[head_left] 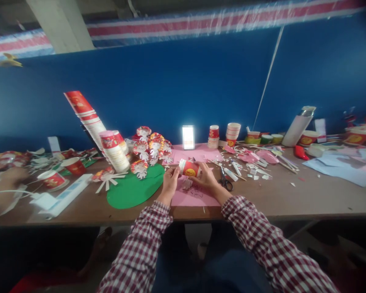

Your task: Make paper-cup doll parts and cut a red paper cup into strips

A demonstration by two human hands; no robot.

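A red printed paper cup [189, 168] lies on its side between both hands, above a pink paper sheet [180, 198] on the bench [262, 203]. The left hand [171, 183] has its grip curled round the white-edged end; the right hand [209, 179] has its grip partly closed on the opposite end. Black-handled scissors [224, 182] lie just beside the right hand.

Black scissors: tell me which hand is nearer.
Right. The right hand is just left of the black scissors; the left hand is farther left, at the other end of the red cup.
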